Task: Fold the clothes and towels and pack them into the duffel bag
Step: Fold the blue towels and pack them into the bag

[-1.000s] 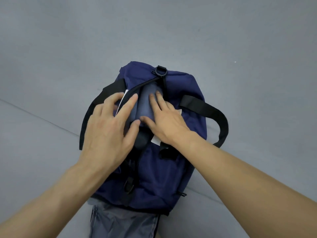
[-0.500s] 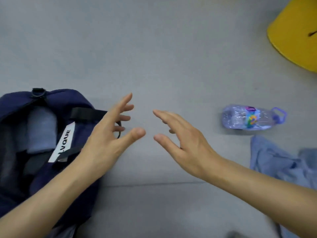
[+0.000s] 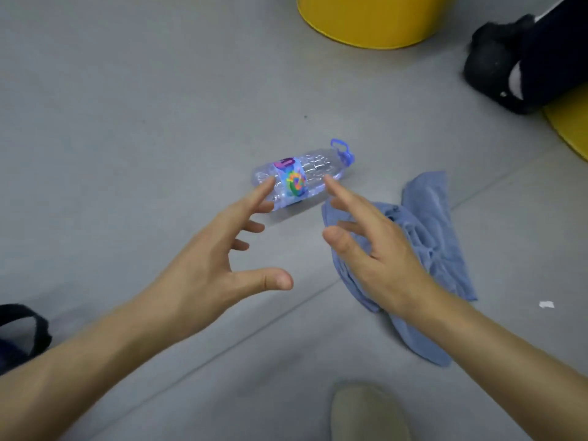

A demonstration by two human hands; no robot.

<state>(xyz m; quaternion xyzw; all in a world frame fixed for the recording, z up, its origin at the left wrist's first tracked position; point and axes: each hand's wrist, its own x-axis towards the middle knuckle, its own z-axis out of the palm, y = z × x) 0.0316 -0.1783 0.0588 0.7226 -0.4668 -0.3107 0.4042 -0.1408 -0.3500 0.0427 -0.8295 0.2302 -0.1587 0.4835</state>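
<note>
A crumpled light-blue towel (image 3: 439, 230) lies on the grey floor at the right, partly under my right hand (image 3: 372, 253). That hand hovers over the towel's left edge with fingers spread and holds nothing. My left hand (image 3: 216, 265) is open too, fingers apart, reaching over bare floor. Only a dark corner and strap of the navy duffel bag (image 3: 19, 332) shows at the left edge. A clear plastic water bottle (image 3: 302, 178) with a colourful label lies on its side just beyond both sets of fingertips.
A yellow round tub (image 3: 372, 23) stands at the top, and another yellow edge (image 3: 569, 128) at the right. A person's dark shoe and trouser leg (image 3: 509, 65) are at the top right. A beige shoe tip (image 3: 366, 415) shows at the bottom. A white scrap (image 3: 546, 304) lies right.
Both hands left the bag's opening and swung right. The view turned with them, so the bag slid off to the left and the bottle and towel came to the centre.
</note>
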